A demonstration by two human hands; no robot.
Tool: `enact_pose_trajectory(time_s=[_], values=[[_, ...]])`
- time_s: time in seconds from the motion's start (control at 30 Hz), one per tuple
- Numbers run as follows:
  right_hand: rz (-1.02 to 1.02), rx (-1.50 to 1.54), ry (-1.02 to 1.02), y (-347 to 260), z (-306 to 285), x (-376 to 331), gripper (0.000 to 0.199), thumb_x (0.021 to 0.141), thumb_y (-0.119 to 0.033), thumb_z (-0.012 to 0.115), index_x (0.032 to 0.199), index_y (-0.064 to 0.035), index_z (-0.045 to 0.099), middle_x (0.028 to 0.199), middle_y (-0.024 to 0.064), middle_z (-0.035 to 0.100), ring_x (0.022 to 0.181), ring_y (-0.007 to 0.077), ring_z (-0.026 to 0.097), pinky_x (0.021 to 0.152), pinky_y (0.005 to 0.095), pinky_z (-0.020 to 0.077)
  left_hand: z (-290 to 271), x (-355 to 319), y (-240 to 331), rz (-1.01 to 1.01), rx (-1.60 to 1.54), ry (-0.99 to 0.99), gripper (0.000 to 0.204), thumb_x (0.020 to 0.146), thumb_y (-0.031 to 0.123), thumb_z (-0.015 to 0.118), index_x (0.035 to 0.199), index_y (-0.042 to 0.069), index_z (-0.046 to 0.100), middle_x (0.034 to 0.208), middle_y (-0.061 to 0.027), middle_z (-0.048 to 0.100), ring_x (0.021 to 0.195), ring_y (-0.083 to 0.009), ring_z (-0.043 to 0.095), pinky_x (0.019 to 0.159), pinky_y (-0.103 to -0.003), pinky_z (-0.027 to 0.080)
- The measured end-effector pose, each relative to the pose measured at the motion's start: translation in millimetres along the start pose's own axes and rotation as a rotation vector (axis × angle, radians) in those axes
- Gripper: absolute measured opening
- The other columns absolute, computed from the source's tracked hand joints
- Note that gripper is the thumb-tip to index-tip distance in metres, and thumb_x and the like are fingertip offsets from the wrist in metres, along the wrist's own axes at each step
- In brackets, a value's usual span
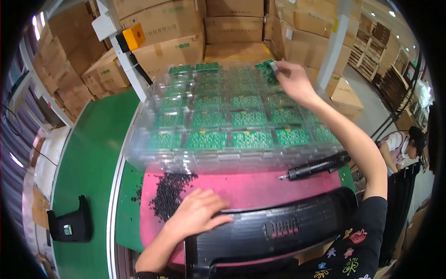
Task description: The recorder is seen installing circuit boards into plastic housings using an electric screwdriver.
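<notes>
At the far right corner of the stacked clear plastic trays [186,160], my right hand [295,83] pinches a green circuit board [265,69] by its near edge, tilted above the tray. Rows of green circuit boards [206,139] sit in the tray compartments. My left hand [200,211] rests at the left end of a long, curved black plastic housing [251,235], thumb on its upper edge and fingers apart. That housing lies in front of me and has a small slotted window with pink showing through. Beside the left hand is a heap of small black screws [169,193].
A black electric screwdriver [318,167] lies between trays and housing on a pink mat [232,181]. Another black plastic part [72,221] sits on the green belt [100,139] at left. White posts [121,58] and cardboard boxes [234,28] stand behind; another person [402,149] is at right.
</notes>
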State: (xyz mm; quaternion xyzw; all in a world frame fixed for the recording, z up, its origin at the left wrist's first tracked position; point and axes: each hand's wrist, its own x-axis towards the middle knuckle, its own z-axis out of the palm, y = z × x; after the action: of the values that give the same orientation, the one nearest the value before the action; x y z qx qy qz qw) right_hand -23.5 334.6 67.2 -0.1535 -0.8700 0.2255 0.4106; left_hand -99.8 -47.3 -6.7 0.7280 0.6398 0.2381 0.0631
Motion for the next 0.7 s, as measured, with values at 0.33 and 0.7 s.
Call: enact_pose_trajectory(time_s=[0.33,0.7], values=[[0.160,0.733,-0.192,-175.4,-32.0,-195.3,0.029,0.091,-0.003,0.062,0.118,0.0037,0.061,0.110,0.0092,0.066,0.098,0.0160,0.063,0.088,0.0280,0.0492,-4.1,15.7,66.4,-0.151,-1.114,0.126,0.042,0.094,-0.002,0.056,0.135,-0.007,0.046,0.116,-0.0107,0.061,0.098,-0.0135,0.061,0.088,-0.030,0.052],[-0.206,-0.030,-0.284,-139.0,-95.3,-260.6,0.058,0.073,0.000,0.075,0.127,-0.0014,0.056,0.084,0.0103,0.060,0.073,0.0270,0.057,0.067,0.0377,0.0481,0.6,52.1,74.0,-0.072,-0.579,-0.272,0.046,0.079,0.000,0.047,0.124,-0.003,0.056,0.090,-0.0273,0.064,0.082,-0.0399,0.066,0.074,-0.041,0.052]])
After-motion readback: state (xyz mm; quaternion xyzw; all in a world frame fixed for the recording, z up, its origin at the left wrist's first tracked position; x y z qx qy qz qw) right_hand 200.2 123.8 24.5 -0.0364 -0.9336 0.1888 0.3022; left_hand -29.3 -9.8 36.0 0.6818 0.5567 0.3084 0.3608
